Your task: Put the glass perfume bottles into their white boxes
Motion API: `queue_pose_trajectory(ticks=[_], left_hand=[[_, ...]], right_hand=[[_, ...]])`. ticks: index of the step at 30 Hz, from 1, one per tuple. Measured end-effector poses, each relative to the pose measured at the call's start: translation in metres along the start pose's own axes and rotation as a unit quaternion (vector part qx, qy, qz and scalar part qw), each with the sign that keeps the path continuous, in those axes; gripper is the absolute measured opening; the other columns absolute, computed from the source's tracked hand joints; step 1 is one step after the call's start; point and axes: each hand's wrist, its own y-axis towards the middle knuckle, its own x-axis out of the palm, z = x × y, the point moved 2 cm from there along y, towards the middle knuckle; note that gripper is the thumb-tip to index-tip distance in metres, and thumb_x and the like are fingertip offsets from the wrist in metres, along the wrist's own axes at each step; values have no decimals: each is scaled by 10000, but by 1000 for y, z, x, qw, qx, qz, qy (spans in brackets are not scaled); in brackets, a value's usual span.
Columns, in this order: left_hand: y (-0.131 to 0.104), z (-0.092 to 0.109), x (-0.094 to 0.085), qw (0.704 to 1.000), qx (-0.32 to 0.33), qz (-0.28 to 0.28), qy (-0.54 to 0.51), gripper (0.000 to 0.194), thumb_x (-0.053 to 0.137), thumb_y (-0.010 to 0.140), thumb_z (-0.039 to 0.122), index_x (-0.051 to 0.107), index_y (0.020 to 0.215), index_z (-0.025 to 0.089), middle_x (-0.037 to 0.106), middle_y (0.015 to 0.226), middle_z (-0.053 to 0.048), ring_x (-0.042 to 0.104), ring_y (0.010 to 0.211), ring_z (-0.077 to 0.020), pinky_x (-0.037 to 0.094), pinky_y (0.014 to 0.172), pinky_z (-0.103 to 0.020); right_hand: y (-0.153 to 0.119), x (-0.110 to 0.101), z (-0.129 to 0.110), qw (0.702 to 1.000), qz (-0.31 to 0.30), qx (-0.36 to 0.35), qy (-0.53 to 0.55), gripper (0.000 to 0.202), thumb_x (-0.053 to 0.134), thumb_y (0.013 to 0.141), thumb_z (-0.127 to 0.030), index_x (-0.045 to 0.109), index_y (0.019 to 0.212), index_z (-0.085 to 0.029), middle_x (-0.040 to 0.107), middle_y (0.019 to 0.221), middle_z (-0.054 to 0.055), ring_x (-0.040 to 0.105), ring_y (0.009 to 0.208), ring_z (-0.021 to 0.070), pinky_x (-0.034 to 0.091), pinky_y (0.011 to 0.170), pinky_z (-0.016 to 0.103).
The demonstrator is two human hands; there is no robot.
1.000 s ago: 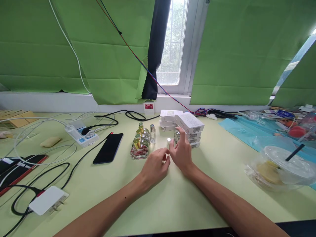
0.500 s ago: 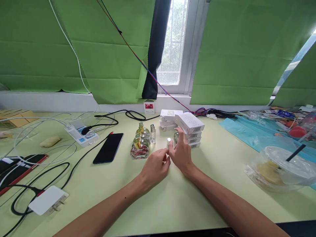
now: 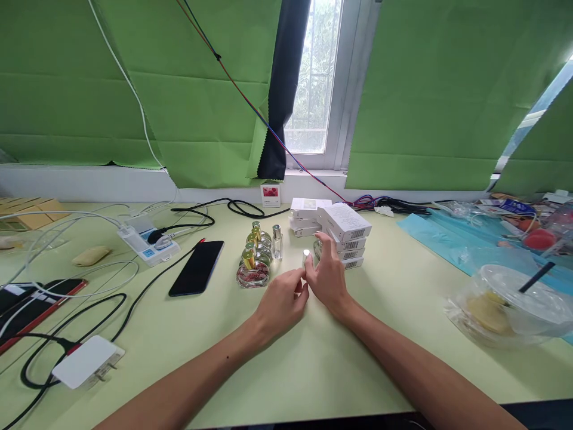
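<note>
Saw both hands close together at a small, upright, white-topped cylinder, at twelve o'clock from the meeting fingers.
Had left hand curled nearly closed and right hand partly open, with thumb and index finger spread; could not tell of anything firmly held in either. Glimpsed a rounded clear glass bottle at one o'clock, partly behind the right fingers. Probably risked toppling the cylinder through a sideways push of the right thumb, or knocking glass against the stacked white cardboard boxes between one and two o'clock; less likely, jostling the gold-capped oval glass bottles near ten o'clock.
</note>
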Motion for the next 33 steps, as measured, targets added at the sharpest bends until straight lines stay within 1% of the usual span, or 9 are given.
queue_pose_trajectory(ticks=[5, 10, 14, 17, 20, 22, 26, 30, 33], left_hand=[[1, 0, 0, 1000, -2, -5, -2, 112, 474, 861, 129, 513, 787, 204, 596, 708, -3, 514, 606, -140, 384, 590, -269], [1, -2, 1, 1000, -3, -9, -4, 112, 473, 868, 130, 509, 793, 205, 585, 713, 0, 511, 616, -142, 381, 600, -270], [1, -3, 1, 1000, -5, -10, -5, 111, 472, 872, 133, 512, 797, 204, 585, 722, -2, 508, 624, -143, 377, 607, -274], [1, -2, 0, 1000, -9, -11, -9, 109, 468, 876, 139, 513, 801, 204, 583, 724, -2, 503, 625, -143, 372, 609, -276], [1, -1, 1, 1000, -11, -15, -13, 101, 466, 875, 142, 516, 812, 202, 580, 724, -2, 498, 626, -144, 368, 609, -278], [1, -1, 1, 1000, -12, -17, -14, 102, 461, 875, 143, 513, 809, 201, 581, 726, -4, 497, 630, -145, 369, 614, -279], [1, -1, 1, 1000, -13, -18, -8, 109, 459, 876, 149, 496, 787, 200, 580, 720, -1, 494, 629, -145, 370, 619, -279], [2, -1, 0, 1000, -7, -16, -4, 112, 460, 867, 137, 486, 779, 202, 581, 719, 1, 504, 634, -146, 370, 621, -273], [1, -1, -1, 1000, -7, -16, -2, 114, 459, 869, 135, 486, 781, 202, 583, 721, -1, 508, 633, -146, 369, 622, -272]], right_hand=[[0, 0, 1, 1000, 8, -10, 5, 428, 456, 906, -200, 432, 1332, -237, 628, 1289, 144, 655, 710, 190, 480, 587, 308], [1, 1, 1, 1000, 5, -12, -1, 410, 452, 907, -204, 429, 1316, -228, 598, 1355, 157, 645, 672, 178, 492, 605, 326], [1, 1, 2, 1000, 3, -9, -1, 410, 455, 904, -199, 434, 1313, -222, 604, 1333, 155, 653, 693, 182, 506, 625, 333], [1, 1, 3, 1000, 1, -9, 6, 403, 460, 900, -195, 440, 1302, -221, 620, 1276, 142, 646, 683, 176, 497, 602, 316], [1, 1, 4, 1000, -5, -7, 11, 405, 470, 894, -186, 444, 1297, -216, 642, 1150, 108, 618, 625, 163, 487, 586, 309], [1, 1, 5, 1000, -10, -7, 15, 418, 483, 885, -177, 442, 1299, -217, 638, 1104, 86, 592, 577, 144, 487, 591, 308], [2, 3, 9, 999, -15, -20, 39, 442, 507, 865, -153, 443, 1296, -229, 624, 1112, 63, 570, 551, 106, 488, 595, 284], [3, 4, 11, 997, -19, -34, 73, 468, 508, 853, -126, 441, 1305, -223, 634, 1079, 58, 572, 577, 104, 502, 579, 263], [4, 5, 11, 995, -18, -40, 86, 491, 514, 844, -114, 440, 1318, -219, 640, 1161, 91, 584, 620, 111, 531, 597, 268]])
